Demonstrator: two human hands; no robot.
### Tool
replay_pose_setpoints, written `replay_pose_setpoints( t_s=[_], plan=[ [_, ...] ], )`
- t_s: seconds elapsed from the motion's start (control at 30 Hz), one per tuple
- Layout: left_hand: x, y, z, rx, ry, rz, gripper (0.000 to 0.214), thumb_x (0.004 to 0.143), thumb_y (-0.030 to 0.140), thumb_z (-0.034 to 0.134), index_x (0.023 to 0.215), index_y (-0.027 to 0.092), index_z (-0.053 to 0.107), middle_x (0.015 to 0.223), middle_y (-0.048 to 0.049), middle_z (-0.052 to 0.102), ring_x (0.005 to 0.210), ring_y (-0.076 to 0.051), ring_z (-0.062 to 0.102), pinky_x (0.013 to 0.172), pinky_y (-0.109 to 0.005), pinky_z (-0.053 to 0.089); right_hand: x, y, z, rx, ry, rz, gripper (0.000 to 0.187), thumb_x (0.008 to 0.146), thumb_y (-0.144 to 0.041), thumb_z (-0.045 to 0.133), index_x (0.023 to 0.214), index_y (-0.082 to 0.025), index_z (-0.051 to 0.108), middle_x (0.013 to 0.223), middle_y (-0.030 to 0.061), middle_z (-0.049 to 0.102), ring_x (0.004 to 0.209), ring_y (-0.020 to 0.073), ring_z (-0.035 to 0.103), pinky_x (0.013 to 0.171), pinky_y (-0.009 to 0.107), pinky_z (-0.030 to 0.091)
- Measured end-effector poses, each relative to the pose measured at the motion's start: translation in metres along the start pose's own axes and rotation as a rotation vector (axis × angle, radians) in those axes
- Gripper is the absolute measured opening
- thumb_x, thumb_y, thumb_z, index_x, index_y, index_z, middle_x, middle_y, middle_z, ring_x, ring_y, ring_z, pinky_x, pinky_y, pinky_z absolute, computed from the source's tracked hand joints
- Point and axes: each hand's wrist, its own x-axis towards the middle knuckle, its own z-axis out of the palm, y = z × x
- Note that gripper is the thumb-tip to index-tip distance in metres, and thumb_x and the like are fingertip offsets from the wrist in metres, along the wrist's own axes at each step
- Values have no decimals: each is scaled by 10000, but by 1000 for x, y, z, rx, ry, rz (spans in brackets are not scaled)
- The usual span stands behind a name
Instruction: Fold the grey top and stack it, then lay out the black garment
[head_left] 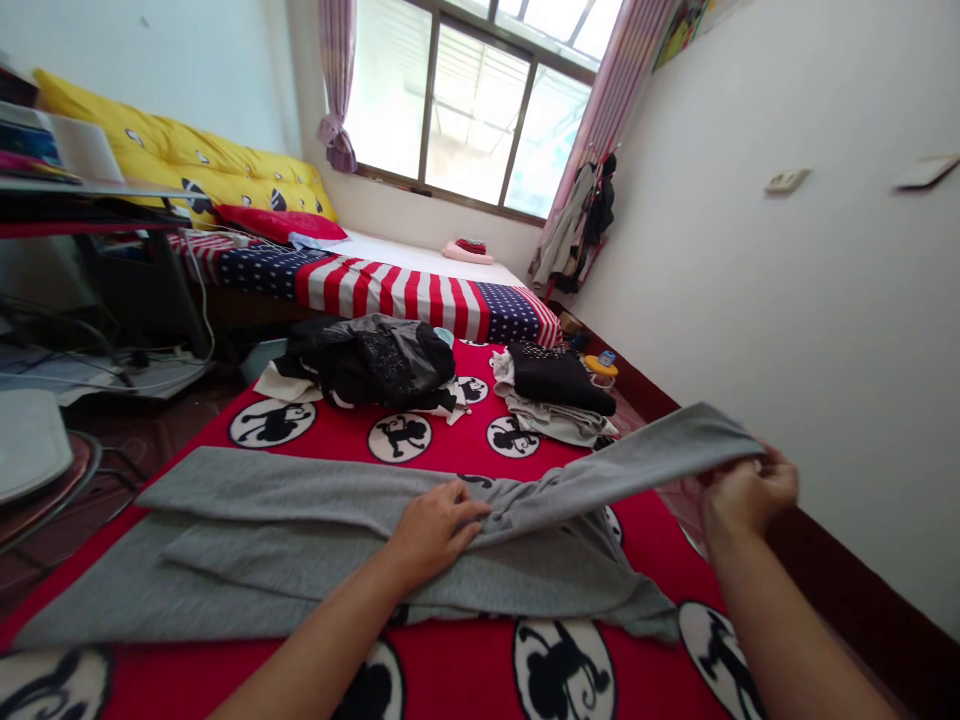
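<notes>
A grey garment [285, 540] lies spread across a red blanket [450, 660] printed with black-and-white cartoon circles. My left hand [435, 525] presses down on the garment's middle, fingers bunching the cloth. Off to the right, my right hand [746, 490] grips the end of a grey sleeve or leg and holds it lifted and stretched out above the blanket.
A loose heap of dark clothes [371, 362] and a folded stack [555, 395] sit further back on the blanket. Behind them is a bed [390, 285] with a stars-and-stripes cover. A desk [90, 200] stands at left, a white wall [825, 300] close on the right.
</notes>
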Motion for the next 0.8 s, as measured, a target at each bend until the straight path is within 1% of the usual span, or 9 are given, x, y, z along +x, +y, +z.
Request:
replay_pose_setpoints(
  t_s=[0.17,0.27,0.37,0.43,0.5,0.57,0.63,0.7,0.8],
  plan=[
    [0,-1,0,-214,72,-58,376,963,419,373,1154,284,668,1024,-47,632,962,-200,590,849,-323,440,-16,-71,-22,527,144,-196,209,746,-120,571,897,-262,597,1070,87,674,1088,292,626,1000,506,455],
    [2,-5,0,-583,173,-183,485,955,497,340,1226,207,617,1054,-81,662,936,-213,621,852,-344,462,-39,-123,-18,653,41,-318,199,819,-129,560,897,-302,620,1077,15,667,1158,255,583,1092,503,371],
    [2,-11,-12,-1076,280,-359,633,930,594,299,1341,146,476,1114,-131,659,909,-217,661,817,-349,500,-75,-177,-4,791,-14,-349,160,862,-134,544,930,-270,594,1123,29,641,1179,227,566,1103,512,346],
    [-3,-17,-30,-1346,363,-445,696,916,646,265,1384,147,395,1175,-155,645,967,-229,670,854,-369,507,-108,-206,6,834,-110,-310,133,886,-145,525,989,-213,575,1193,62,608,1210,213,546,1116,510,326],
    [-13,-26,-54,-1500,447,-488,741,895,694,245,1396,163,370,1203,-161,640,1019,-247,665,887,-405,509,-141,-222,16,757,-427,-298,209,919,-191,494,1116,-208,560,1305,63,549,1267,201,500,1121,493,327],
    [-28,-39,-79,-1548,530,-528,786,861,746,245,1386,181,394,1181,-149,657,1020,-264,666,855,-430,529,-167,-220,26,618,-933,-317,325,897,-258,562,1221,-244,549,1411,60,468,1221,200,542,1055,442,426],
    [-44,-53,-101,-1530,625,-609,772,857,751,255,1351,192,451,1098,-116,694,964,-261,678,784,-411,552,-180,-199,34,504,-1264,-294,347,849,-295,634,1191,-253,601,1405,69,485,1126,201,608,955,394,509],
    [-57,-65,-115,-1470,699,-701,651,902,661,307,1297,187,514,993,-85,720,892,-237,685,730,-361,556,-178,-165,40,403,-1291,-223,225,834,-296,635,1042,-220,676,1241,77,620,1054,205,640,903,378,528],
    [-67,-80,-121,-1277,737,-786,454,877,463,512,1232,186,572,913,-58,721,828,-199,680,716,-300,543,-158,-105,39,141,-1155,-153,166,813,-265,582,900,-192,703,958,67,718,922,213,668,851,385,527]
  ],
)
